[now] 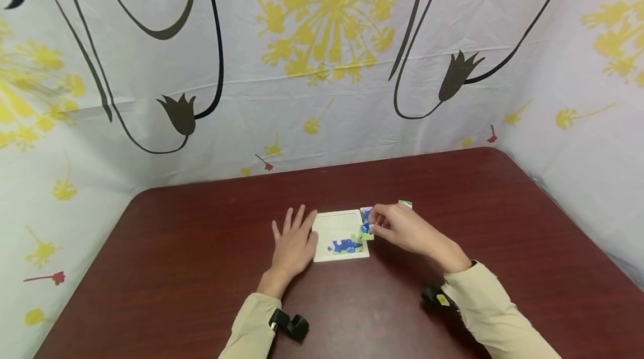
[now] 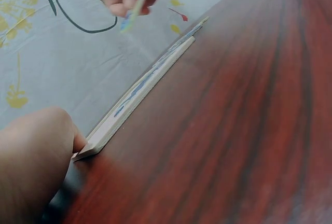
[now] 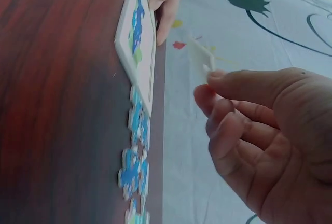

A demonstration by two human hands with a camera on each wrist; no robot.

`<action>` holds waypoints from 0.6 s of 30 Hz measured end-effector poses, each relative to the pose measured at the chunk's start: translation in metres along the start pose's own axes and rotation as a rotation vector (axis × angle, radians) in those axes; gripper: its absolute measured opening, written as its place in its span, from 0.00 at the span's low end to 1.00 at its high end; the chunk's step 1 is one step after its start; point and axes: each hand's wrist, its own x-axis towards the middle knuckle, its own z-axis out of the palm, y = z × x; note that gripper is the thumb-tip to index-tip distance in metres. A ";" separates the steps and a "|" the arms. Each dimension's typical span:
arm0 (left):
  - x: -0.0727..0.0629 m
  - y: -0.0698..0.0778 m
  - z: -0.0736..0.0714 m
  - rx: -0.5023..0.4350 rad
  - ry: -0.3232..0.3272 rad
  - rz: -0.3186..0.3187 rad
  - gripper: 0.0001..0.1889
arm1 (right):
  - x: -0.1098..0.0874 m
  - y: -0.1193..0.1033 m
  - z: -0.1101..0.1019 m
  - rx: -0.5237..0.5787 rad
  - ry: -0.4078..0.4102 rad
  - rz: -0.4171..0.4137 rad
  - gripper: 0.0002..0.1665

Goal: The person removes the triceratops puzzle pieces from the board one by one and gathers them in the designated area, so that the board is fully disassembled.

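A shallow white puzzle tray (image 1: 334,227) lies on the table, with joined blue and green jigsaw pieces (image 1: 345,245) in its lower right corner. My left hand (image 1: 293,248) rests at the tray's left side, fingers spread, its thumb along the rim. Above the tray's right edge, my right hand (image 1: 405,228) pinches a jigsaw piece (image 2: 133,15) between thumb and fingers. The right wrist view shows that piece (image 3: 201,58) edge-on and blurred, raised above the table. Loose blue jigsaw pieces (image 3: 130,175) lie in a line beside the tray, partly behind the right hand in the head view.
One more piece (image 1: 405,202) shows beyond the right hand. The dark red wooden table (image 1: 201,258) has rounded far corners and meets a patterned cloth (image 1: 322,118) at the back. A black wrist camera (image 1: 290,325) sits on the left sleeve, another (image 1: 435,296) on the right.
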 end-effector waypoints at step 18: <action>0.001 -0.002 0.001 0.006 0.003 0.010 0.26 | -0.018 0.011 0.012 -0.025 -0.184 0.039 0.07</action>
